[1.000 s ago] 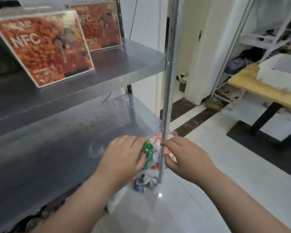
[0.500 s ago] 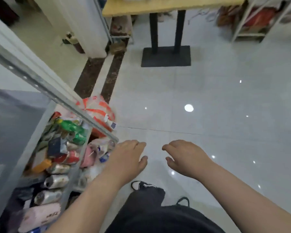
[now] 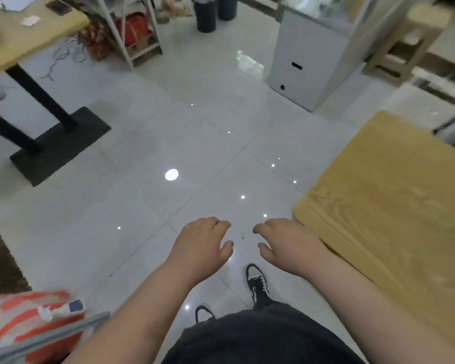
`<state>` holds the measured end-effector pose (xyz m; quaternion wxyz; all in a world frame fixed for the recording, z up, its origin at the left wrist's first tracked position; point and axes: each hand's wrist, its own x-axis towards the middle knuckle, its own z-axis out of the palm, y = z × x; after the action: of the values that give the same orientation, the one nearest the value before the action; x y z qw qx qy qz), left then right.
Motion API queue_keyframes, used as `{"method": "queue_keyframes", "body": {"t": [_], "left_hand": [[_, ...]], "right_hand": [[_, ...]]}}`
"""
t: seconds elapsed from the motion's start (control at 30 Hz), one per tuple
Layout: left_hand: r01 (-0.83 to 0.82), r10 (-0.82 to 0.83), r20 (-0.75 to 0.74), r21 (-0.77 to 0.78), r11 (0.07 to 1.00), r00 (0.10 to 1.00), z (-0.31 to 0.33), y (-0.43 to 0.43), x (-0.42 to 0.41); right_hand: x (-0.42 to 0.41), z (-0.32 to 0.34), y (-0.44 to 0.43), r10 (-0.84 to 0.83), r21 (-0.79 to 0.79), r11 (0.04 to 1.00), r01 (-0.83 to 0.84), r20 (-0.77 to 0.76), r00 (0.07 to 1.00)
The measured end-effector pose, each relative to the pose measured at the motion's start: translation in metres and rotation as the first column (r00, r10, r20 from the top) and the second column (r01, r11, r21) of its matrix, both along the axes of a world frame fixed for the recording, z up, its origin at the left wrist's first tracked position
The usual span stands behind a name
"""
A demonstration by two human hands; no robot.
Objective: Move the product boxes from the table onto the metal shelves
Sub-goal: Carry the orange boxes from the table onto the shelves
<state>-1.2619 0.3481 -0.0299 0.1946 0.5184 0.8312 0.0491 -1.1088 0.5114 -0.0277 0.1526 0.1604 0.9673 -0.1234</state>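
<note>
Boxes: no product box shows in this view; where they are cannot be told.
Table [image 3: 394,206]: right, near. Light wood-grain top, flat, rounded near-left corner, bare where visible.
Shelf rail [image 3: 45,334]: grey metal strip, bottom-left corner, blurred.
Left hand [image 3: 202,245]: palm down over the floor, fingers loosely curled, thumb apart from the fingers. Holds nothing and touches nothing.
Right hand [image 3: 286,243]: palm down, fingers loosely curled, thumb apart. Holds nothing. It lies just left of the table's near-left corner; contact with the table edge cannot be told.
Spacing: the two hands are side by side, near each other, not touching.
Floor [image 3: 168,143]: glossy pale square tiles with thin joints and bright round light reflections.
Shoes [image 3: 256,282]: black with white trim, below the hands, on the floor.
Bag [image 3: 19,311]: red-and-white striped, soft, bottom left, behind the shelf rail.
Second table [image 3: 21,40]: far left, light wood top, black post on a flat black rectangular base.
Cabinet [image 3: 302,64]: far right, smooth, white, box-shaped.
Bins [image 3: 206,14]: two dark cylinders, far centre.
</note>
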Motion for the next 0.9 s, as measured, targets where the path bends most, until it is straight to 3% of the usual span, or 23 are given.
{"method": "queue_keyframes", "body": {"t": [0.2, 0.43, 0.57, 0.9], "left_hand": [[0.300, -0.300, 0.024, -0.009, 0.954, 0.954, -0.005, 0.042, 0.055], [0.540, -0.539, -0.050, 0.029, 0.841, 0.841, 0.004, 0.098, 0.145], [0.577, -0.572, -0.081, 0.058, 0.815, 0.816, 0.010, 0.133, 0.194], [0.510, -0.509, -0.034, 0.049, 0.859, 0.860, 0.003, 0.233, 0.324]], "right_hand": [[0.116, 0.005, -0.023, -0.362, 0.039, 0.932, 0.361, 0.031, 0.932], [0.232, 0.016, -0.026, -0.687, 0.007, 0.726, 0.688, -0.025, 0.726], [0.294, 0.012, -0.001, -0.782, -0.036, 0.623, 0.781, -0.061, 0.621], [0.443, 0.005, 0.106, -0.827, -0.046, 0.562, 0.826, -0.058, 0.559]]}}
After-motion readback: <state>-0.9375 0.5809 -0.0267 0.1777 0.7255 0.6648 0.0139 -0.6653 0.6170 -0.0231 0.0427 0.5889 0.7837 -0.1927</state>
